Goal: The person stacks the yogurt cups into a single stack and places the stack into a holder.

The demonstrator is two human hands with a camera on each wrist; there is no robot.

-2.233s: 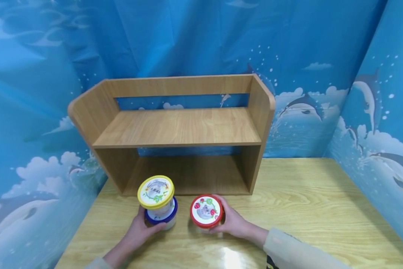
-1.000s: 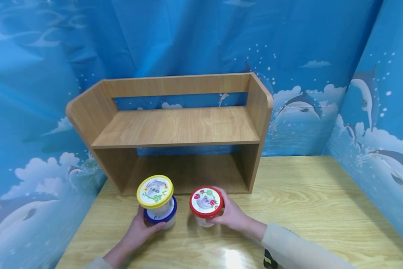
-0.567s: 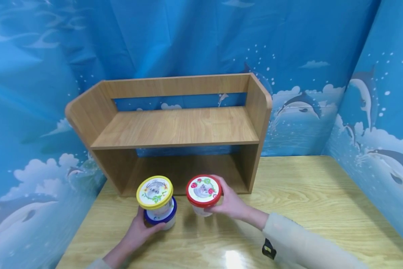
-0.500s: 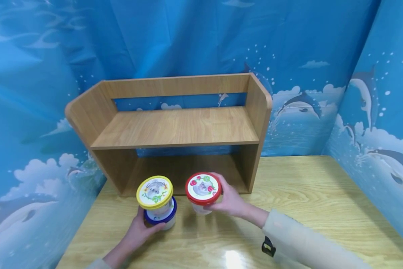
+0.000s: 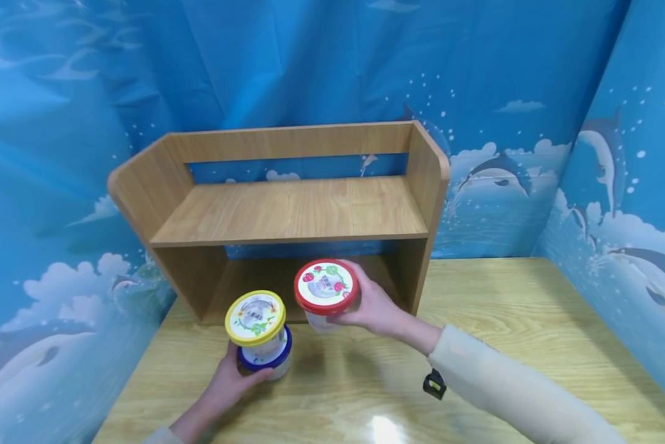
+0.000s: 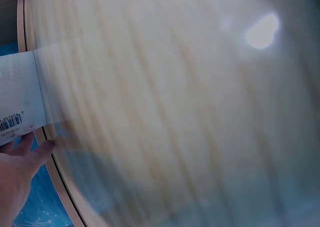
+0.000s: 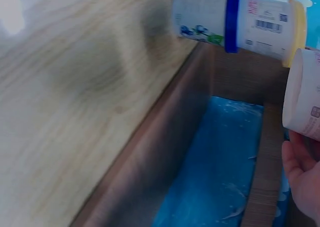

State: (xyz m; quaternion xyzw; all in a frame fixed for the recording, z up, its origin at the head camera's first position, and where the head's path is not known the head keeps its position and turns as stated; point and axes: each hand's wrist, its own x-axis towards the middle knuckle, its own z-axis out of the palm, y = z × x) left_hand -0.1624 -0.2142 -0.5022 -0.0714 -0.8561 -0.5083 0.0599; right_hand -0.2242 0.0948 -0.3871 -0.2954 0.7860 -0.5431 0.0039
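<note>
A yellow-lidded tub [image 5: 256,318] stands stacked on a blue-lidded tub [image 5: 281,368] on the table. My left hand [image 5: 228,381] grips the lower, blue-lidded tub from the left, thumb toward the front. My right hand [image 5: 372,305] grips a red-lidded tub [image 5: 324,287] with strawberries on its lid, held in the air to the right of the stack. In the right wrist view the white base of the red-lidded tub [image 7: 306,99] hangs near the yellow lid [image 7: 295,32]. The left wrist view shows a white tub side with a barcode [image 6: 19,94] beside my fingers.
A two-tier wooden shelf [image 5: 293,209] stands right behind the tubs. The light wood table [image 5: 488,333] extends to the right. A blue sea-print curtain [image 5: 321,61] closes off the back and sides. A black strap with a buckle [image 5: 435,384] is by the right sleeve.
My right hand has lifted the red-lidded tub off the table, raising it and shifting it left toward the stack. The left hand and the stacked tubs stay in place.
</note>
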